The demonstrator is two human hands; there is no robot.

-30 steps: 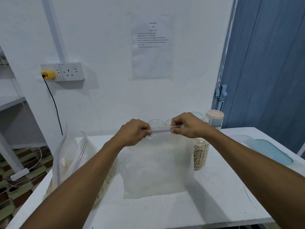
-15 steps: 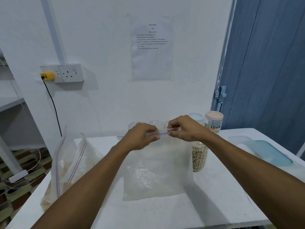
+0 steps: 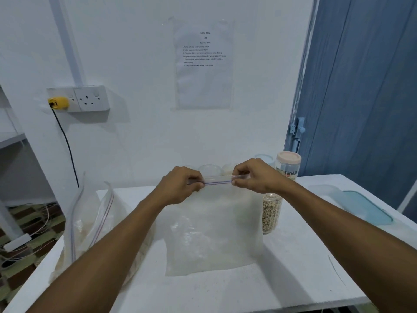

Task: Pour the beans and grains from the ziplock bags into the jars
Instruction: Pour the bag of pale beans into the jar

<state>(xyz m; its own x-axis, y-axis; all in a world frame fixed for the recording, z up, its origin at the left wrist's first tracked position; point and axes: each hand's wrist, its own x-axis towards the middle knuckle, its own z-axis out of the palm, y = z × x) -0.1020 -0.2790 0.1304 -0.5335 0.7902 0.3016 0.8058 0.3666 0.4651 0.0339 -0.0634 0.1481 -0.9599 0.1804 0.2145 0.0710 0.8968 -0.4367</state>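
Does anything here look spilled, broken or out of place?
Nothing stands out. Both hands, left and right, pinch the zip strip of an upright bag. No grains lie loose on the table. A second bag slumps at the left.

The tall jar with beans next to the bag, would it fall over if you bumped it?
Probably, yes. The bean jar is tall and narrow, so it may tip. Beans fill it, which likely steadies it somewhat. It looks round, so it might roll.
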